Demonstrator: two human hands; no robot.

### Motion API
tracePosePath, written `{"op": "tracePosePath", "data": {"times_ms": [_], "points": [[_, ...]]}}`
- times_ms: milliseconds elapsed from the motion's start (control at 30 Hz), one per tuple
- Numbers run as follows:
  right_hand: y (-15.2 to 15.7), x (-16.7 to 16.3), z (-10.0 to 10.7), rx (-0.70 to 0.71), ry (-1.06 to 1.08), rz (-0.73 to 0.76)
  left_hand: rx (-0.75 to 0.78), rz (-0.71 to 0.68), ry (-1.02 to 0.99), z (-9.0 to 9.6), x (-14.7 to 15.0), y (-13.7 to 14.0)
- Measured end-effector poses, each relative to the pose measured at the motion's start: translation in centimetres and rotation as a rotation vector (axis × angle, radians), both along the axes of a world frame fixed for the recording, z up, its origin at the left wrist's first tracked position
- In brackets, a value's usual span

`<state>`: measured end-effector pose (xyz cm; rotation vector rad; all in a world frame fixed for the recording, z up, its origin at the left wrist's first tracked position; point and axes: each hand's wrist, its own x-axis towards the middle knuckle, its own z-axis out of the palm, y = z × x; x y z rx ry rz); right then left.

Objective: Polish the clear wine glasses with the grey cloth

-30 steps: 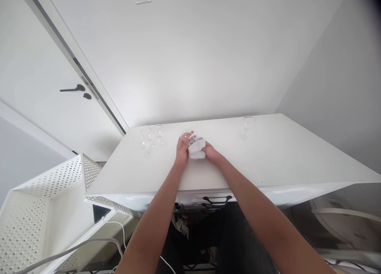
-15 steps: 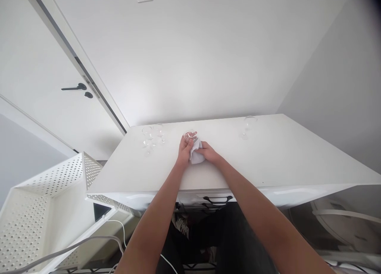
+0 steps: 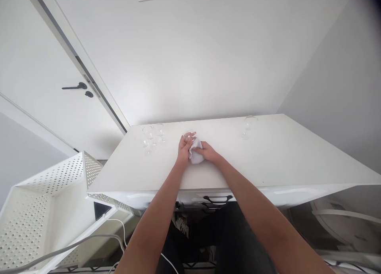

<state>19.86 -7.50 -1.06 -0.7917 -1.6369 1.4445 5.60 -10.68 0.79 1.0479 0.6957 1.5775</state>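
Closed around a clear stemmed glass (image 3: 188,135) is my left hand (image 3: 183,147), with the bowl showing above the fingers. My right hand (image 3: 207,151) grips a pale grey cloth (image 3: 196,151), which is bunched against the glass and hides its lower part. Both hands are close together over the middle of the white cabinet top (image 3: 238,163). To their left stand several clear stemmed glasses (image 3: 148,133), grouped near the back edge. Another stemmed glass (image 3: 248,125) stands farther off on the right, near the wall.
Black handles (image 3: 218,199) stick out from the cabinet front below my forearms. At lower left is a white perforated shelf unit (image 3: 65,198) with a grey cable (image 3: 86,239) across it. A white door (image 3: 44,67) is on the left, and the wall rises behind the cabinet.
The cloth has shifted slightly and looks more bunched between my hands. My fingers have moved only a little around the glass. The standing glasses keep their places.
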Motion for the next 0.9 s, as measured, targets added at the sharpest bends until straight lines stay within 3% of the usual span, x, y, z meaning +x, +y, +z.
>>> {"op": "tracePosePath", "data": {"times_ms": [133, 200, 267, 367, 433, 500, 633, 700, 767, 900], "points": [[-0.2, 0.4, 0.3, -0.278, 0.163, 0.102, -0.021, -0.018, -0.028, 0.2, -0.2, 0.0], [-0.3, 0.6, 0.5, -0.321, 0.167, 0.175, -0.020, -0.054, -0.040, 0.3, -0.2, -0.1], [-0.3, 0.6, 0.5, -0.218, 0.111, 0.185, -0.022, -0.074, -0.041, 0.4, -0.2, -0.1], [-0.2, 0.4, 0.2, 0.044, -0.017, 0.009, -0.021, -0.041, -0.030, 0.4, -0.2, 0.0], [0.0, 0.2, 0.0, 0.105, -0.049, -0.080, -0.019, -0.017, -0.029, 0.2, -0.1, 0.2], [0.1, 0.2, -0.1, 0.023, -0.012, -0.052, -0.035, -0.005, -0.032, 0.0, -0.2, 0.3], [0.0, 0.7, 0.2, -0.306, 0.121, 0.098, -0.064, -0.001, -0.026, -0.2, -0.2, 0.3], [0.1, 0.9, 0.3, -0.377, 0.149, 0.115, -0.047, -0.025, -0.024, -0.2, -0.2, 0.3], [0.4, 0.8, 0.4, -0.371, 0.192, 0.036, -0.026, -0.039, -0.036, -0.1, -0.2, 0.4], [1.9, 1.2, -0.1, -0.309, 0.432, -0.338, 0.003, -0.011, -0.120, 0.0, -0.8, 0.5]]}}
